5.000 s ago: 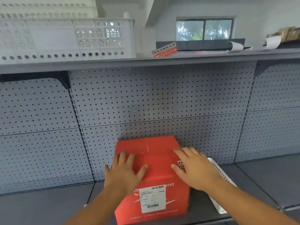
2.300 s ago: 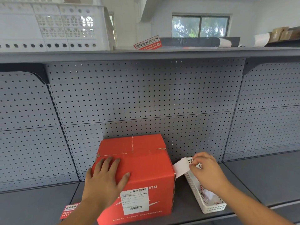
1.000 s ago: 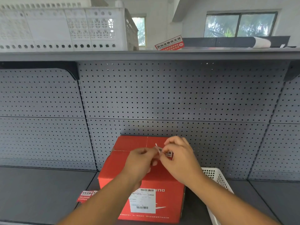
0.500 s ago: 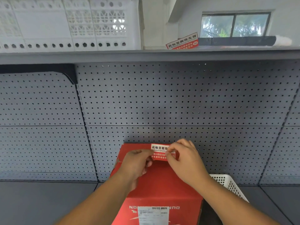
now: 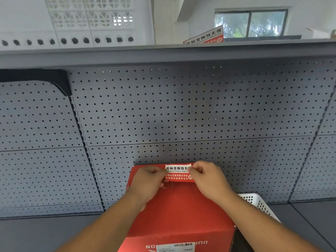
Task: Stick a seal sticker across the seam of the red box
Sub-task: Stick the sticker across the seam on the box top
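A red cardboard box [image 5: 179, 213] stands on the grey lower shelf against the pegboard, its top seam running front to back. A white-and-red seal sticker [image 5: 177, 173] is stretched flat across the far part of that seam. My left hand [image 5: 148, 183] pinches the sticker's left end and my right hand [image 5: 207, 180] pinches its right end. Both hands rest over the box top, and I cannot tell whether the sticker touches the cardboard. A white shipping label shows on the box's front face at the bottom edge of the view.
A white perforated basket [image 5: 258, 204] sits on the shelf just right of the box. The grey pegboard [image 5: 181, 115] rises right behind it. On the upper shelf [image 5: 163, 53] stand a white crate [image 5: 87, 22] and another seal sticker [image 5: 204, 36].
My right hand took a sticker from the basket and both hands brought it over the box. In the last half second the sticker has been held across the seam, and my view moved closer.
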Demonstrator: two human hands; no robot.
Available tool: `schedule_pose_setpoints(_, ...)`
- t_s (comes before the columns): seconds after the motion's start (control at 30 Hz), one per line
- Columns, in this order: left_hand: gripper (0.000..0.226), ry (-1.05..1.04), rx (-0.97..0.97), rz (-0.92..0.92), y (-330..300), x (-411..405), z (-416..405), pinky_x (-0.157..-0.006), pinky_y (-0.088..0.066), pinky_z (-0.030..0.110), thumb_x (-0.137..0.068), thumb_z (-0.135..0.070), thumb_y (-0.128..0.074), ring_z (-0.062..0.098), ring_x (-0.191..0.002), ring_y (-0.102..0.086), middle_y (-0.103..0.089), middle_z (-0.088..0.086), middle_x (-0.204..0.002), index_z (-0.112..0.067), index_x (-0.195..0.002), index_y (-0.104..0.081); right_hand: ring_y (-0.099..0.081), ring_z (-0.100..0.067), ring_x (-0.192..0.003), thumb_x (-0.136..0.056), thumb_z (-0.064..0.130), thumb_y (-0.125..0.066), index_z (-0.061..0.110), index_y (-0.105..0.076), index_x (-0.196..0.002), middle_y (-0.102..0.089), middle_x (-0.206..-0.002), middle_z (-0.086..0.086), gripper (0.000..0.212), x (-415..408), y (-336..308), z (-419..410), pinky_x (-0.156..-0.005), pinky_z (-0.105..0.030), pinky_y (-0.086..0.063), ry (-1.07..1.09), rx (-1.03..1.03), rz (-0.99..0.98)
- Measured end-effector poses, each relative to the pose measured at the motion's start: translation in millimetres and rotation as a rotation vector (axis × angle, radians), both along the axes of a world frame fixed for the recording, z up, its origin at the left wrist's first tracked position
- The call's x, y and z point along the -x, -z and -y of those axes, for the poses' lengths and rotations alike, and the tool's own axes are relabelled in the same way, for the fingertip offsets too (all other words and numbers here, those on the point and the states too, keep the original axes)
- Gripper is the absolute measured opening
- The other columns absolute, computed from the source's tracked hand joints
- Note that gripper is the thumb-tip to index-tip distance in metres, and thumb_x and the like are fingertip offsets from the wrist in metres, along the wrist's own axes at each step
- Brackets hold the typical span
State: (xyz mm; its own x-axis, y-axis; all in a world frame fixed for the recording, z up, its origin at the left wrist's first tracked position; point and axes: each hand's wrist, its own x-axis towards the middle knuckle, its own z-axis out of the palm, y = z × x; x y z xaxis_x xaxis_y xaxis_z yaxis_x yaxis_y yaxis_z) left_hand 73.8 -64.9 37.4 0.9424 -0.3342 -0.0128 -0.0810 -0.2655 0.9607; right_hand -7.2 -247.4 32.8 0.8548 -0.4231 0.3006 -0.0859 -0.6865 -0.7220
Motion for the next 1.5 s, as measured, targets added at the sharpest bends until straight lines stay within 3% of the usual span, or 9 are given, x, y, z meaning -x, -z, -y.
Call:
schedule_pose_setpoints(0.13, 0.029, 0.014, -0.216, 0.18, 5.5, -11.6, -2.4, -0.054, -0.04, 0.026, -0.09, -0.025, -0.065, 0.001, -0.046, -0.052, -0.061, -0.013, -0.047, -0.02, -0.062, -0.068, -0.061, -0.011, -0.057, -0.093, 0.031, -0.059, 0.018, -0.062, -0.064, -0.066, -0.061, 0.001, 0.032, -8.2, 3.8, -2.9, -0.057, -0.036, -0.047, 0.017, 0.051, -0.083)
schedule_pose_setpoints(0.27, 0.029, 0.058, -0.388, 0.284, 13.3, -17.8, -4.3, -0.059, -0.049, 0.034, -0.09, -0.027, -0.059, 0.014, -0.056, -0.059, -0.066, -0.001, -0.06, -0.016, -0.063, -0.063, -0.061, -0.014, -0.059, -0.091, 0.035, -0.058, 0.019, -0.06, -0.063, -0.066, -0.06, 0.001, 0.032, -15.7, 11.5, -5.8, -0.059, -0.039, -0.05, 0.03, 0.099, -0.108)
schedule_pose_setpoints(0.4, 0.026, 0.042, -0.472, 0.349, 23.1, -22.7, -7.9, -0.062, -0.058, 0.039, -0.078, -0.038, -0.055, 0.018, -0.062, -0.065, -0.069, -0.001, -0.064, -0.019, -0.064, -0.064, -0.062, -0.017, -0.06, -0.09, 0.038, -0.055, 0.018, -0.063, -0.068, -0.066, -0.063, 0.001, 0.03, -18.1, 20.3, -8.6, -0.061, -0.039, -0.052, 0.027, 0.251, -0.138)
schedule_pose_setpoints(0.53, 0.031, 0.046, -0.485, 0.381, 28.3, -25.0, -5.6, -0.063, -0.058, 0.044, -0.073, -0.039, -0.052, 0.024, -0.07, -0.062, -0.066, 0.003, -0.065, -0.014, -0.057, -0.061, -0.059, -0.016, -0.055, -0.091, 0.038, -0.055, 0.019, -0.062, -0.067, -0.064, -0.058, 0.001, 0.031, -18.6, 26.2, -10.2, -0.059, -0.036, -0.051, 0.029, 0.339, -0.135)
schedule_pose_setpoints(0.7, 0.036, 0.053, -0.497, 0.389, 29.6, -24.3, -3.0, -0.069, -0.051, 0.041, -0.077, -0.036, -0.057, 0.03, -0.081, -0.058, -0.062, 0.007, -0.073, -0.021, -0.046, -0.049, -0.057, -0.015, -0.055, -0.089, 0.039, -0.055, 0.019, -0.062, -0.067, -0.062, -0.057, 0.003, 0.03, -20.8, 29.8, -9.9, -0.06, -0.034, -0.047, 0.03, 0.382, -0.126)
schedule_pose_setpoints(0.87, 0.04, 0.072, -0.501, 0.403, 27.3, -24.6, -1.0, -0.067, -0.035, 0.035, -0.085, -0.026, -0.062, 0.028, -0.078, -0.056, -0.063, 0.013, -0.067, -0.002, -0.054, -0.058, -0.057, -0.019, -0.056, -0.086, 0.039, -0.054, 0.018, -0.058, -0.062, -0.06, -0.055, 0.001, 0.032, -23.0, 33.9, -7.5, -0.064, -0.037, -0.049, 0.034, 0.398, -0.115)
schedule_pose_setpoints(1.03, 0.044, 0.045, -0.472, 0.373, 32.8, -29.4, -3.2, -0.06, -0.032, 0.035, -0.078, -0.032, -0.065, 0.026, -0.073, -0.05, -0.053, 0.004, -0.061, -0.02, -0.042, -0.044, -0.057, -0.014, -0.059, -0.085, 0.041, -0.056, 0.023, -0.06, -0.064, -0.061, -0.056, 0.006, 0.028, -21.5, 34.9, -7.1, -0.069, -0.035, -0.049, 0.012, 0.38, -0.106)
schedule_pose_setpoints(1.23, 0.041, 0.029, -0.459, 0.396, 30.4, -26.0, -1.9, -0.056, -0.032, 0.034, -0.079, -0.024, -0.071, 0.021, -0.066, -0.049, -0.064, 0.018, -0.067, -0.007, -0.048, -0.051, -0.053, -0.012, -0.06, -0.087, 0.039, -0.057, 0.025, -0.059, -0.065, -0.056, -0.056, 0.009, 0.027, -20.7, 37.1, -7.5, -0.069, -0.035, -0.046, 0.006, 0.417, -0.091)
schedule_pose_setpoints(1.5, 0.024, 0.018, -0.49, 0.428, 35.9, -23.8, -3.4, -0.082, -0.047, 0.037, -0.079, -0.03, -0.076, 0.02, -0.09, -0.056, -0.059, -0.003, -0.09, -0.024, -0.063, -0.058, -0.052, -0.013, -0.065, -0.088, 0.04, -0.06, 0.028, -0.054, -0.069, -0.052, -0.059, 0.012, 0.024, -21.1, 39.5, -8.0, -0.07, -0.035, -0.043, 0.007, 0.435, -0.105)
